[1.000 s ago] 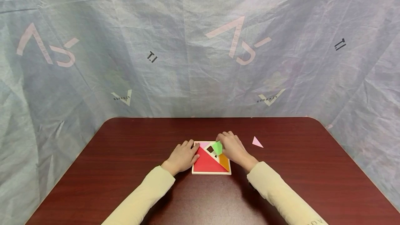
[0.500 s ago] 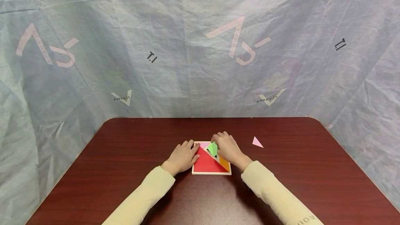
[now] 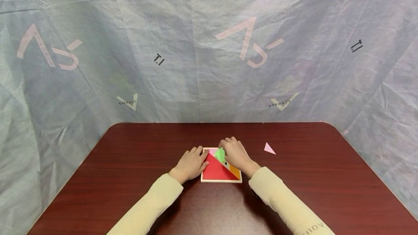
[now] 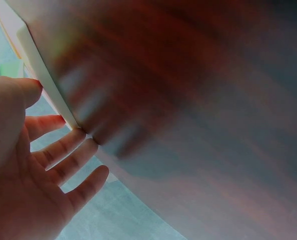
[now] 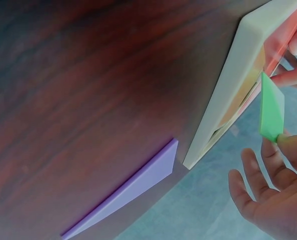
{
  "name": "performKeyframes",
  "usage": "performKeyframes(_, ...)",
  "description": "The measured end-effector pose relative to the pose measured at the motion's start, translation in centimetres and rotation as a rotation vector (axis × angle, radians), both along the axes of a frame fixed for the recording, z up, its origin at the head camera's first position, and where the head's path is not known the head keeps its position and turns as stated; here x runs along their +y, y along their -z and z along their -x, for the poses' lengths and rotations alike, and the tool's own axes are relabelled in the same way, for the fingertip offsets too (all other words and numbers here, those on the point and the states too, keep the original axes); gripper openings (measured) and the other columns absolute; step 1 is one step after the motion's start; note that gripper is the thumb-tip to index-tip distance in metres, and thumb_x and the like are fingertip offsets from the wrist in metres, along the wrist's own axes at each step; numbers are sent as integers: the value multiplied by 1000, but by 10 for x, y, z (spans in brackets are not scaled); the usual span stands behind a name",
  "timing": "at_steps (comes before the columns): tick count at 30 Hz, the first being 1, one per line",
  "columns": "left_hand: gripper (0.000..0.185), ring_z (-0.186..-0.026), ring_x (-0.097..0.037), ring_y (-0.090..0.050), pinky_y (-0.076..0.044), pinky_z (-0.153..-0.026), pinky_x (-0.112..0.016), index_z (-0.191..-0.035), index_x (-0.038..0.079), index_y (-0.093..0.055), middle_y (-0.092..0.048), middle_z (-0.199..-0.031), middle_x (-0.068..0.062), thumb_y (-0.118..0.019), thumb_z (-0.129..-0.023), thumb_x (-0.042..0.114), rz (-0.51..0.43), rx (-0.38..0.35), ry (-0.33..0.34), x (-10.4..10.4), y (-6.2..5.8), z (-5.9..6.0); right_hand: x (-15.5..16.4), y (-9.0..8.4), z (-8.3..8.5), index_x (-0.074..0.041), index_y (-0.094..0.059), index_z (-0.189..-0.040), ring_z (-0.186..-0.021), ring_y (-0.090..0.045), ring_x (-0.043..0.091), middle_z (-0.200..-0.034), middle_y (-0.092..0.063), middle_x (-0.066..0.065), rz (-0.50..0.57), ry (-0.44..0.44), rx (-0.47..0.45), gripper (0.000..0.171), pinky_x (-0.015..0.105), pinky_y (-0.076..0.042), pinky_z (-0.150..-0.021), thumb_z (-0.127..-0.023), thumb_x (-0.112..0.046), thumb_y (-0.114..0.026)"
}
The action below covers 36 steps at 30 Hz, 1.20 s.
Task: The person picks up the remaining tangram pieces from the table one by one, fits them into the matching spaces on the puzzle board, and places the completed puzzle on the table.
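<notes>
Right hand (image 3: 236, 155) slides further left across the puzzle tray (image 3: 221, 180), carrying the green piece (image 3: 220, 154) from the tray's right-centre toward the upper-left area. The dark square gap seen earlier is now mostly covered; right forearm angles more inward.

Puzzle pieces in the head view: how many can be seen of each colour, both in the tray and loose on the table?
Red piece: 1
Orange piece: 1
Green piece: 1, pinched by the right hand over the tray
Pink piece: 2, one in the tray's far left corner, one loose on the table
Total: 5
</notes>
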<state>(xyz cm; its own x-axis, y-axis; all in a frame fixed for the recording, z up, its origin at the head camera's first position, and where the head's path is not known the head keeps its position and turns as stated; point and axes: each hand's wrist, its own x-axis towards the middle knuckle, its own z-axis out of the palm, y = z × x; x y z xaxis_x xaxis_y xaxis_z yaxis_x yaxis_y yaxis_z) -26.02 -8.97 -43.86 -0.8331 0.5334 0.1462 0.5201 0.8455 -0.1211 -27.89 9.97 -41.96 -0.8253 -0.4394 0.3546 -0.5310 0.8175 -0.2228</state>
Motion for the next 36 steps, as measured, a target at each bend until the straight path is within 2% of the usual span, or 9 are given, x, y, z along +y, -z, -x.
performKeyframes(9,43,-103,-24,-50,-46,-79,-40,-127,12,-53,-50,-116,-11,-50,-92,36,0,26,7,0,1,0,-2,2,2,-8,-67,-90,-82,-52,23,-88,-64,5,-4,22,-25,23,38,-47,-73,-75,7,-58)
performKeyframes(16,44,-104,-24,-50,-46,-80,-40,-128,12,-53,-50,-117,-11,-50,-92,36,1,16,2,0,1,-1,-5,3,4,-7,-67,-92,-82,-53,23,-88,-63,5,-14,21,-37,19,37,-46,-72,-77,4,-61)
performKeyframes(28,44,-103,-24,-50,-46,-79,-39,-128,12,-53,-50,-116,-11,-49,-92,37,6,36,4,0,1,1,-7,4,8,-7,-66,-93,-84,-55,24,-89,-65,5,-16,21,-27,17,37,-47,-73,-80,2,-60)
performKeyframes(36,44,-104,-24,-50,-46,-80,-40,-128,12,-53,-50,-118,-11,-49,-92,38,11,28,1,0,1,1,-10,5,10,-9,-66,-95,-84,-53,23,-92,-65,4,-55,39,-58,14,39,-46,-75,-82,-5,-62)
